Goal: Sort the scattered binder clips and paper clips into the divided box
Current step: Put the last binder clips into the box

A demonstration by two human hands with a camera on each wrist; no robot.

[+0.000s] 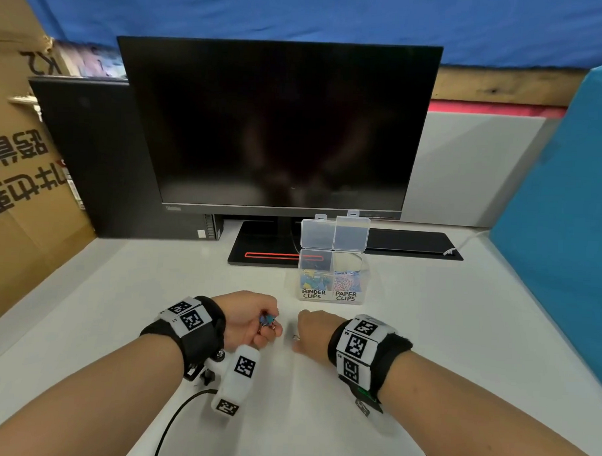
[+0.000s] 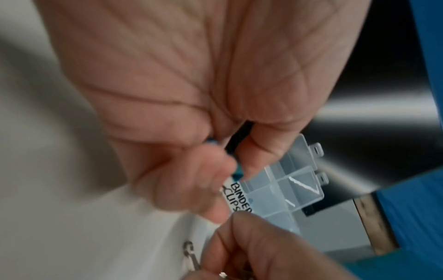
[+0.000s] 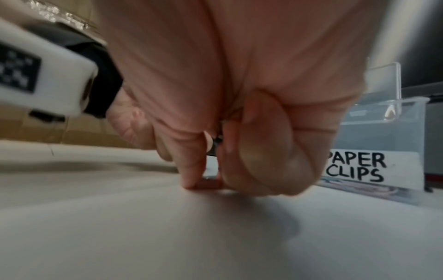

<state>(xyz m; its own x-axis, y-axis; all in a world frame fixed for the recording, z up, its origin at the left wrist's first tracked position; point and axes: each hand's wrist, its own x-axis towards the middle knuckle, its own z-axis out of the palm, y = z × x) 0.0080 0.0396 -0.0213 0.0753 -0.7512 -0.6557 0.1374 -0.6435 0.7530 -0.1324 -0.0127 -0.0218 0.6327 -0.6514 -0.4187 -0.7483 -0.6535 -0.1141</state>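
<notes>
My left hand [image 1: 270,324] hovers just above the white desk and grips a bunch of blue and teal binder clips [image 1: 267,319]. In the left wrist view they show as teal and black edges [image 2: 237,171] between the curled fingers. To its right, my right hand [image 1: 297,335] is knuckles up, with thumb and forefinger pinching a small clip [image 3: 210,182] flat on the desk. Its kind is unclear. The clear divided box [image 1: 332,263] stands behind the hands with its lids up. It holds binder clips on the left and paper clips on the right.
A silver wire clip [image 2: 190,253] lies on the desk beside my right hand. A dark monitor [image 1: 279,124] on its black stand [image 1: 258,246] rises right behind the box. A cardboard carton [image 1: 21,184] stands at the left and a blue panel [image 1: 566,220] at the right.
</notes>
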